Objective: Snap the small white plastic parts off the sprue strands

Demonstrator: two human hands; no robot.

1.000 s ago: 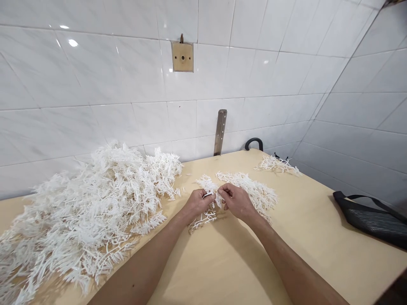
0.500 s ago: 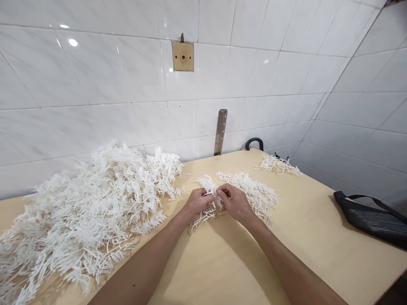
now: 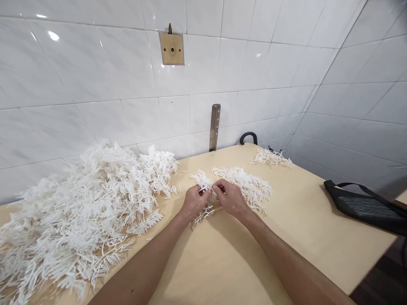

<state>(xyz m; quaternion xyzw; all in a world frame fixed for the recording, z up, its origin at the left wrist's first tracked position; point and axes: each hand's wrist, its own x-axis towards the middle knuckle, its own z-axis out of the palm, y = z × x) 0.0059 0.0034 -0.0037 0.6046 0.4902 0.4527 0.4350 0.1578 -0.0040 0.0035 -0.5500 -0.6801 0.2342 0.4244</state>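
Note:
White branching sprigs, like plastic foliage, lie on a pale wooden table (image 3: 305,237). My left hand (image 3: 194,203) is closed on a white sprig (image 3: 201,178) near the middle of the table. My right hand (image 3: 229,196) meets it at the same sprig, its thumb and forefinger pinched together at the stem. The fingertips hide the exact grip. Below my hands a bare branched piece (image 3: 202,216) shows. Just behind my right hand lies a small pile of sprigs (image 3: 248,184). A large heap of sprigs (image 3: 95,212) covers the left side.
A few thin branches (image 3: 271,157) lie at the back right corner. A black mesh bag (image 3: 365,207) sits at the right edge. Behind the table are a tiled wall (image 3: 127,67), a metal strip (image 3: 215,127) and a black curved handle (image 3: 248,136).
The view has shifted slightly, so everything sits a little further left and higher. My hands stay together at the sprig, with small finger movements.

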